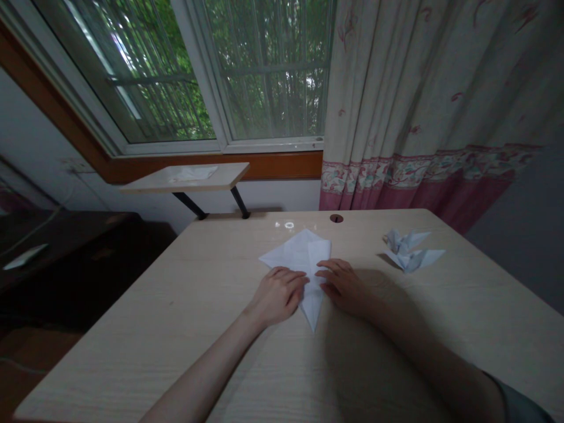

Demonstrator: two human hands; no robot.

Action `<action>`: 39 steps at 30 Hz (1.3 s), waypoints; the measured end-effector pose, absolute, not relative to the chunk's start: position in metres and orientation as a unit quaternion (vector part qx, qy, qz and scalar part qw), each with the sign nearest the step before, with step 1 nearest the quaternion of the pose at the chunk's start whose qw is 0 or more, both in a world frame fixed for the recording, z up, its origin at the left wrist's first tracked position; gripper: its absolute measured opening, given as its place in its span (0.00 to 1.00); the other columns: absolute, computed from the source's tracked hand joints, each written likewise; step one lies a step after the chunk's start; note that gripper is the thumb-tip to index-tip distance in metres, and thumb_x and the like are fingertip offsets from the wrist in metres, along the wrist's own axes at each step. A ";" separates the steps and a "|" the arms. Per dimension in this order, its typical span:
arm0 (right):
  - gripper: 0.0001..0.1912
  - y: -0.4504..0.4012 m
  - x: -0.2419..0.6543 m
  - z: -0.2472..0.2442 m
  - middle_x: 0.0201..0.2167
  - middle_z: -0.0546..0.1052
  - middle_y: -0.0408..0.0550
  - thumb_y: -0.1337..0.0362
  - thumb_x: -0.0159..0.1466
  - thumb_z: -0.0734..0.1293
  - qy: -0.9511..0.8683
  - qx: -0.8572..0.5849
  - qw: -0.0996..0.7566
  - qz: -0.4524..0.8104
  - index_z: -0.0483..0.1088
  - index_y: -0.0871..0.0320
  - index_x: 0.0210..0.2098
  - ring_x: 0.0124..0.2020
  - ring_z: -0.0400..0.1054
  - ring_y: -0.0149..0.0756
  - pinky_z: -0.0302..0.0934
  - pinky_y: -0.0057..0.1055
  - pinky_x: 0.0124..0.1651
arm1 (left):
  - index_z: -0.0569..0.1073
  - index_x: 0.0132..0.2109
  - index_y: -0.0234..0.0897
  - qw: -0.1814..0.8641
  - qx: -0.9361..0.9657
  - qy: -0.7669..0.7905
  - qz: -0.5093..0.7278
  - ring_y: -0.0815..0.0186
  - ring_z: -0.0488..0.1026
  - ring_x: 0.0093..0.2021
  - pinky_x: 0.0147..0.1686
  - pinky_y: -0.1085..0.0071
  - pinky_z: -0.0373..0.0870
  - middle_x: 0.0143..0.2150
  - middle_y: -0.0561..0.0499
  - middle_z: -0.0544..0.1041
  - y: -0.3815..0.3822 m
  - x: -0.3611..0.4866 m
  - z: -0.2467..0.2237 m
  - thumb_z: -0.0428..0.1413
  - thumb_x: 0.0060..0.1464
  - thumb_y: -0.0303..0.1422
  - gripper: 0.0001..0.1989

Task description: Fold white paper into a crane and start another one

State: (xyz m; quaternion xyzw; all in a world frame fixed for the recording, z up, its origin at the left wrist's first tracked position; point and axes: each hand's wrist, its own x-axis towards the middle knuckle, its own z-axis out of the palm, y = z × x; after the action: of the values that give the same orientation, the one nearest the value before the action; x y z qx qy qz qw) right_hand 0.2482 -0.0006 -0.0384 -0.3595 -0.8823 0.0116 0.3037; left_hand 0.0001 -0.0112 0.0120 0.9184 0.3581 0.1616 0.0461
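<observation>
The left hand (277, 296) and right hand (342, 288) lie flat, unpinched, against the folded paper (300, 252). Its long axis runs forward between them.

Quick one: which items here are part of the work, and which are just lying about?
Part of the work:
folded white paper
left hand
right hand

Lying about:
two paper cranes
white paper on the small shelf

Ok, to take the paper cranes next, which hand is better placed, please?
Probably the right hand: it rests at the right side of the folded paper, nearer the two paper cranes, while the left hand lies on the paper's far side from them.
</observation>
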 end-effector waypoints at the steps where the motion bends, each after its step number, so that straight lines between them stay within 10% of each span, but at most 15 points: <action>1: 0.14 0.000 0.248 -0.039 0.55 0.73 0.57 0.70 0.67 0.62 -0.882 -0.360 0.304 0.012 0.71 0.58 0.52 0.58 0.64 0.47 0.58 0.51 0.61 | 0.74 0.56 0.41 0.044 0.919 0.360 0.157 0.59 0.74 0.54 0.57 0.56 0.65 0.57 0.50 0.77 -0.012 0.001 0.014 0.48 0.64 0.31 0.17; 23: 0.14 0.002 0.252 -0.036 0.46 0.76 0.55 0.74 0.64 0.60 -0.850 -0.387 0.358 0.015 0.71 0.57 0.45 0.50 0.68 0.43 0.64 0.46 0.55 | 0.76 0.57 0.48 0.019 0.924 0.357 0.137 0.59 0.68 0.63 0.69 0.49 0.48 0.61 0.48 0.73 -0.013 0.002 0.010 0.45 0.70 0.43 0.18; 39: 0.12 0.001 0.251 -0.034 0.27 0.75 0.49 0.63 0.68 0.62 -0.804 -0.536 0.235 -0.105 0.69 0.56 0.28 0.32 0.68 0.41 0.58 0.38 0.41 | 0.75 0.58 0.48 0.022 0.920 0.372 0.124 0.60 0.69 0.62 0.69 0.49 0.48 0.61 0.50 0.74 -0.013 0.003 0.011 0.41 0.72 0.39 0.20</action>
State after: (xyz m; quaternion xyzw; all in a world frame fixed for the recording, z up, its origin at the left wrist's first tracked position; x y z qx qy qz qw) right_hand 0.2507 0.0011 -0.0341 -0.5359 -0.8040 -0.1055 0.2353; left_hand 0.0034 -0.0128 0.0112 0.9195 0.3723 0.1243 0.0215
